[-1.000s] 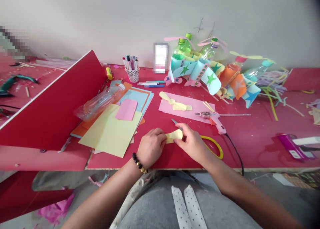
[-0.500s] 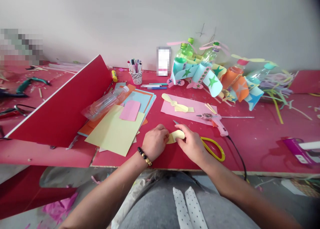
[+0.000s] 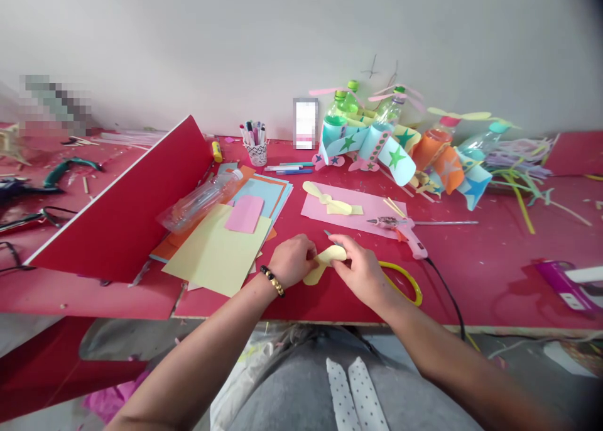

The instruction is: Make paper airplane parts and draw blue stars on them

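A pale yellow paper cut-out (image 3: 325, 259), curved like a propeller blade, is pinched between my hands just above the red tabletop. My left hand (image 3: 291, 259), with a beaded bracelet at the wrist, has its fingers closed at the paper's left side. The thumb and fingers of my right hand (image 3: 362, 269) grip its rounded right end. Scissors with a yellow handle (image 3: 417, 288) are under or in that right hand; their grey tip shows past the fingers. Beyond lies a similar yellow paper propeller (image 3: 326, 200) on a pink sheet (image 3: 309, 212).
A pink glue gun (image 3: 409, 233) with its cord lies to the right. Coloured paper sheets (image 3: 219, 249) and a clear plastic bottle (image 3: 202, 198) are at left, beside a leaning red board (image 3: 136, 198). Behind stand a pen cup (image 3: 257, 152), a phone (image 3: 305, 124) and decorated bottle planes (image 3: 396, 154).
The yellow paper between my hands has opened out, and a second lobe now shows at its lower left. The view has shifted slightly; my hands stay near the same spot.
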`<state>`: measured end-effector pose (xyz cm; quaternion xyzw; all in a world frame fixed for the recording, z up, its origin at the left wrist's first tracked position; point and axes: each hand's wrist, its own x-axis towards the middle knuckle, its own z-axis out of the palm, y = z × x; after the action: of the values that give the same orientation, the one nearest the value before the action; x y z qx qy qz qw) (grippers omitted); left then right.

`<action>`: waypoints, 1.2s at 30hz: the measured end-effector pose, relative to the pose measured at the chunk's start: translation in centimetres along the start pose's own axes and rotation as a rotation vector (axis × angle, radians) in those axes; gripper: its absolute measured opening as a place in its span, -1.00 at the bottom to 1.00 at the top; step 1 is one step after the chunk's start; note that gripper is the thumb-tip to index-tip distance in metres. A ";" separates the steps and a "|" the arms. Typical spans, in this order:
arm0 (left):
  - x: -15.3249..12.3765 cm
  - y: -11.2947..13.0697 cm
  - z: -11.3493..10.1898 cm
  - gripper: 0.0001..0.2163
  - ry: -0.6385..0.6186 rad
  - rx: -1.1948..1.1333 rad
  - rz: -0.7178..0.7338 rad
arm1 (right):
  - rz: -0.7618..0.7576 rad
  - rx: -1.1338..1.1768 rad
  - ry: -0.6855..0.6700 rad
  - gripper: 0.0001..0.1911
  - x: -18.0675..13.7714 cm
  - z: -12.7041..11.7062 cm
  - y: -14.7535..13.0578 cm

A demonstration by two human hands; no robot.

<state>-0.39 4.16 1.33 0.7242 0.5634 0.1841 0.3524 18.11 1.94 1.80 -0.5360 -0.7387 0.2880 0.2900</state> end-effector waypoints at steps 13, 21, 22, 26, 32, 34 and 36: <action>5.0 4.5 -2.1 -0.69 -0.204 -0.835 -0.062 | 0.205 0.634 -0.117 -0.70 4.2 -7.4 1.5; 7.8 5.8 -0.2 -0.67 -0.203 -1.018 -0.087 | 0.232 0.790 -0.127 -0.80 6.2 -7.9 3.2; 7.9 5.8 0.0 -0.66 -0.200 -1.034 -0.093 | 0.237 0.775 -0.121 -0.81 6.4 -7.9 3.4; 8.0 5.6 0.5 -0.66 -0.165 -1.088 -0.115 | 0.236 0.720 -0.084 -0.78 7.1 -7.4 4.0; 7.6 5.3 1.0 -0.67 -0.051 -1.132 -0.156 | 0.243 0.722 -0.045 -0.80 6.7 -6.5 4.8; 7.5 5.2 1.3 -0.68 -0.045 -1.128 -0.150 | 0.245 0.725 -0.046 -0.80 6.5 -6.4 5.2; 7.5 5.2 1.5 -0.70 -0.045 -1.124 -0.145 | 0.254 0.753 -0.058 -0.81 6.3 -6.3 5.5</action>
<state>6.45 10.22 3.04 0.3885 0.4194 0.4155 0.7075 24.59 10.15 2.68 -0.4706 -0.5173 0.5874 0.4073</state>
